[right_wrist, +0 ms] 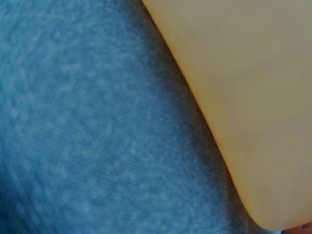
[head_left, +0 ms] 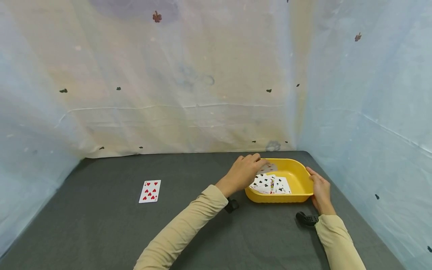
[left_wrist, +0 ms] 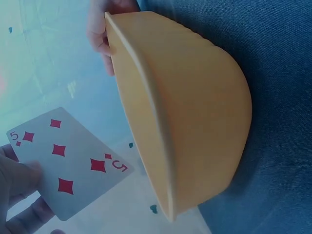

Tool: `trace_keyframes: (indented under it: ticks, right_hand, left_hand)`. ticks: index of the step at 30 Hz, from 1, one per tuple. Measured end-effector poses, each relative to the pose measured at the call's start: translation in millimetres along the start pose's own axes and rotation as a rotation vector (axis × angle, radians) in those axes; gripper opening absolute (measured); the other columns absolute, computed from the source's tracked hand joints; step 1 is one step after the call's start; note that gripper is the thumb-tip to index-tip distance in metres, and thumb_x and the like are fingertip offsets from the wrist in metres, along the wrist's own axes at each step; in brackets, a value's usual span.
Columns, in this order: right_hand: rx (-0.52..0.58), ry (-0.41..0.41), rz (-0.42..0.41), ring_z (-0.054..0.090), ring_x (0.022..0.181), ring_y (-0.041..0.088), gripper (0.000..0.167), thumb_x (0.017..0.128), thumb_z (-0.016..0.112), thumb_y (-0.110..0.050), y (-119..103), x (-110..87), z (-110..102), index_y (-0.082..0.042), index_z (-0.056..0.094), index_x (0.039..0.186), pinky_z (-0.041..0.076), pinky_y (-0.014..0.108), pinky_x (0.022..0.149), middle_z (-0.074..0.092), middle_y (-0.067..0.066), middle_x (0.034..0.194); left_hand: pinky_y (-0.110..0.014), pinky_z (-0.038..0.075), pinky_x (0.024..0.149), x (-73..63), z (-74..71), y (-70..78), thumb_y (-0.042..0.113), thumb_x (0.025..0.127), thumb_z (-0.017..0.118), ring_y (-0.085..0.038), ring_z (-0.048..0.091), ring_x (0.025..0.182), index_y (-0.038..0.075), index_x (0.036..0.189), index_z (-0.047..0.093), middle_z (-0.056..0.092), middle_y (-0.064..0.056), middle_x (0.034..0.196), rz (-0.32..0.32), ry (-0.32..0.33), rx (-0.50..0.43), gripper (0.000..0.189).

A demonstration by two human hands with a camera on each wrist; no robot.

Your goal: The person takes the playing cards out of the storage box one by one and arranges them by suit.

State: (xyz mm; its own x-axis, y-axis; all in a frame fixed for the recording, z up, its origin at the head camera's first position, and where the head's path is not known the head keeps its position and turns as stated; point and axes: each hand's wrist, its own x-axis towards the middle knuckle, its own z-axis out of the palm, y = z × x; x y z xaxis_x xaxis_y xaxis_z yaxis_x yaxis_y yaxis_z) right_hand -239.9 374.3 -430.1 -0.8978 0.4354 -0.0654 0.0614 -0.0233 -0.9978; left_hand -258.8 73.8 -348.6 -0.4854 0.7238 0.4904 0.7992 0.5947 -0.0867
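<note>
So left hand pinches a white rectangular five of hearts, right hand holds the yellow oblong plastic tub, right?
Wrong suit: the left wrist view shows the left hand pinching a white rectangular five of diamonds. The right hand does hold the yellow oblong plastic tub.

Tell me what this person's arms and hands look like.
The left sleeve and right sleeve are long, beige and wrinkled. The left hand and right hand are bare. A black perforated strap shows by the right sleeve's end, a black piece by the left's.
</note>
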Motion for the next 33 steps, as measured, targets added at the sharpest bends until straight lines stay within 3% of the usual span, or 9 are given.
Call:
trace_keyframes:
  ticks: [5, 13, 20, 33]
  right_hand:
    - [-0.027, 0.01, 0.009, 0.033, 0.138, 0.021, 0.044, 0.104, 0.036, -0.02, 0.7, -0.7, 0.6, -0.009, 0.04, 0.147, 0.042, 0.021, 0.094, 0.032, 0.007, 0.154]
    - [0.036, 0.011, 0.024, 0.034, 0.138, 0.02, 0.044, 0.104, 0.036, -0.018, 0.3, -0.5, 3.2, -0.008, 0.04, 0.147, 0.04, 0.022, 0.095, 0.033, 0.006, 0.154]
    - [0.034, 0.012, 0.027, 0.033, 0.138, 0.019, 0.044, 0.104, 0.037, -0.018, 0.5, -1.6, 3.1, -0.008, 0.041, 0.147, 0.039, 0.023, 0.097, 0.034, 0.005, 0.153]
    - [0.046, 0.004, -0.002, 0.042, 0.13, 0.015, 0.044, 0.104, 0.039, -0.019, 0.2, -3.7, -0.8, -0.008, 0.041, 0.146, 0.047, 0.015, 0.082, 0.034, 0.006, 0.153]
  left_hand:
    - [-0.022, 0.036, 0.059, -4.4, 0.2, -5.4, 0.007, 0.096, 0.059, -0.011, 0.054, 0.078, 0.018, 0.127, 0.061, 0.056, 0.001, 0.098, -0.036, 0.029, -0.099, 0.033]
    - [-0.019, 0.045, 0.067, -16.0, -5.0, -16.2, -0.001, 0.096, 0.056, -0.015, 0.055, 0.08, 0.006, 0.122, 0.06, 0.057, -0.007, 0.1, -0.098, 0.111, -0.468, 0.027]
    - [-0.022, 0.046, 0.064, -34.1, -11.2, -23.8, -0.001, 0.094, 0.061, -0.015, 0.054, 0.075, 0.0, 0.118, 0.061, 0.056, -0.005, 0.09, -0.218, 0.208, -0.676, 0.025]
    - [-0.028, 0.049, 0.062, -61.9, -22.0, -38.9, -0.001, 0.092, 0.064, -0.015, 0.059, 0.073, 0.002, 0.12, 0.06, 0.058, -0.005, 0.089, -0.41, 0.268, -0.861, 0.028]
